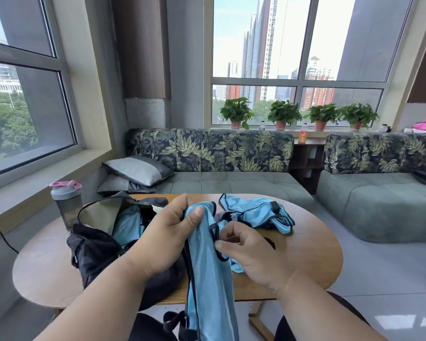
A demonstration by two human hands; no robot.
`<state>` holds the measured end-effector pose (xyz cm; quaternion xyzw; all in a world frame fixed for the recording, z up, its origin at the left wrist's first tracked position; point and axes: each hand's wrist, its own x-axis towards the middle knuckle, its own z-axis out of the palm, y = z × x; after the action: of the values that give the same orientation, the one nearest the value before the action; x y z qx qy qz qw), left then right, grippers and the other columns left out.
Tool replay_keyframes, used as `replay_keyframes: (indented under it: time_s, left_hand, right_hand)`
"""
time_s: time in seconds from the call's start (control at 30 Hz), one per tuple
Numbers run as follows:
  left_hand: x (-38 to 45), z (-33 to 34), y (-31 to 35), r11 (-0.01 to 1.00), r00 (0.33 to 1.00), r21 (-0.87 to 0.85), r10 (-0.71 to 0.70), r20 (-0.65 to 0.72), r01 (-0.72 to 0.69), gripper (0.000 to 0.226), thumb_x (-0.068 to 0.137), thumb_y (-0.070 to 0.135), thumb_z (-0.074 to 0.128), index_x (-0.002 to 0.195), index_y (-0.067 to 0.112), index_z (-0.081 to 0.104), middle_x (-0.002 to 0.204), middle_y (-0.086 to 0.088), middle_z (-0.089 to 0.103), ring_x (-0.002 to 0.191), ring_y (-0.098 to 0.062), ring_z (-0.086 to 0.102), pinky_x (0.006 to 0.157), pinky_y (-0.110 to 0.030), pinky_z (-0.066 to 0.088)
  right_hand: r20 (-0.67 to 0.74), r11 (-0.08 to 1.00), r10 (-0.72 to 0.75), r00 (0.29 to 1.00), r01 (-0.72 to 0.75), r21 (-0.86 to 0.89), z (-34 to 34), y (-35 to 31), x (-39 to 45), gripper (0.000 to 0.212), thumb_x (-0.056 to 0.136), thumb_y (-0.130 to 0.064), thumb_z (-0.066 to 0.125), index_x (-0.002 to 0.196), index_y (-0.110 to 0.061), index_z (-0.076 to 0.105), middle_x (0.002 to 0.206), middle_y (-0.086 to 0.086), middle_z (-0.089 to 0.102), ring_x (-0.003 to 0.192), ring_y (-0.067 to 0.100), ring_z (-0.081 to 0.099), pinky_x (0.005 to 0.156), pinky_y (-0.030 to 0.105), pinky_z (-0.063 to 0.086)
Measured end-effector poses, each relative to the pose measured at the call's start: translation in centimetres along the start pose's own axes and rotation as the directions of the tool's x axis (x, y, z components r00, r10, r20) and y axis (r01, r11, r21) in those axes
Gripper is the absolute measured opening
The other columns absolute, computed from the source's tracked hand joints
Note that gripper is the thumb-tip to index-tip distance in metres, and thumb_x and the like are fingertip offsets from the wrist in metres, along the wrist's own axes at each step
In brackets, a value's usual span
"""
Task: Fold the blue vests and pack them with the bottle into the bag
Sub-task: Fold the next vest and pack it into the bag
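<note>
Nearest the person, a blue vest [210, 274] with dark trim hangs past the near edge of the tabletop [312, 244], held up by both hands. The left hand [169, 235] grips its upper end, fingers curled round the bunched fabric and the thumb pressed flat on top. The right hand [246, 249] pinches the dark-edged strap loop just beside it, fingers curled in.

Left of the hands, a black bag [96, 249] sits open on the left part of the tabletop, and blue fabric [128, 225] shows inside its mouth. Beyond the right hand, a second blue vest [258, 212] lies crumpled near the far edge. At the far left edge stands the bottle [67, 203], a grey shaker with a pink lid, just behind the bag. No writing on it can be read.

Past the table, a green sofa [231, 185] with a leaf-patterned back carries grey cushions [137, 171]. On the window sill stand potted plants [284, 114] and an orange drink bottle [303, 134]; its label is too small to read.
</note>
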<state>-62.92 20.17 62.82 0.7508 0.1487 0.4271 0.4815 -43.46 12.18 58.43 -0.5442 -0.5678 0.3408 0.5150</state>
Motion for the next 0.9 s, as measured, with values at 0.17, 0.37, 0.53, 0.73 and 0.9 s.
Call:
replay_keyframes:
  time_s: [0.17,0.37,0.53,0.73,0.9]
  left_hand:
    - [-0.1,-1.0,0.1,0.975,0.995,-0.200,-0.090,0.035,0.095,0.046,0.094,0.053,0.069,0.091,0.009,0.055,0.088,-0.024,0.054,0.084,-0.030,0.048,0.081,-0.048,0.037]
    - [0.1,-2.2,0.5,0.918,0.989,-0.374,-0.150,-0.014,0.134,0.041,0.083,0.052,0.083,0.081,0.019,0.058,0.079,-0.010,0.055,0.071,-0.022,0.049,0.068,-0.039,0.041]
    - [0.2,-2.3,0.6,0.876,0.969,-0.468,-0.204,-0.136,0.119,0.028,0.096,0.034,0.070,0.084,0.014,0.054,0.080,-0.014,0.053,0.067,-0.023,0.052,0.063,-0.033,0.051]
    - [0.8,-3.6,-0.7,0.979,0.908,-0.104,-0.200,-0.368,0.174,0.045,0.097,0.047,0.069,0.090,0.006,0.053,0.077,-0.010,0.057,0.066,-0.021,0.051,0.060,-0.032,0.048]
    - [1.4,-5.1,-2.2,0.933,0.826,0.226,-0.115,-0.552,0.281,0.037,0.102,0.050,0.063,0.088,0.017,0.062,0.073,-0.002,0.063,0.065,-0.016,0.054,0.065,-0.037,0.046]
  right_hand:
    - [0.098,0.999,0.030,0.995,-0.033,0.025,0.6,0.3,-0.1,0.026,0.090,-0.037,0.066,0.104,-0.016,0.069,0.090,-0.004,0.065,0.092,0.013,0.059,0.092,0.033,0.043]
    - [0.238,0.934,-0.027,0.971,0.109,-0.340,0.4,0.9,-0.5,0.059,0.092,-0.035,0.040,0.099,0.021,0.058,0.099,0.030,0.054,0.093,0.020,0.045,0.095,0.024,0.039]
    - [0.308,0.760,-0.017,0.951,0.213,-0.615,0.0,2.5,-0.7,0.026,0.094,0.001,0.047,0.076,-0.015,0.055,0.085,0.007,0.053,0.083,0.016,0.036,0.078,0.036,0.030]
    - [0.194,0.597,-0.025,0.981,0.171,-0.784,-0.6,2.2,-0.2,0.013,0.086,-0.028,0.049,0.077,-0.024,0.042,0.099,-0.005,0.038,0.092,0.014,0.040,0.080,0.031,0.035]
    - [0.086,0.387,-0.251,0.964,0.182,-0.904,-1.3,2.7,0.2,0.015,0.084,-0.032,0.054,0.078,-0.022,0.046,0.100,-0.004,0.038,0.089,0.020,0.042,0.075,0.033,0.041]
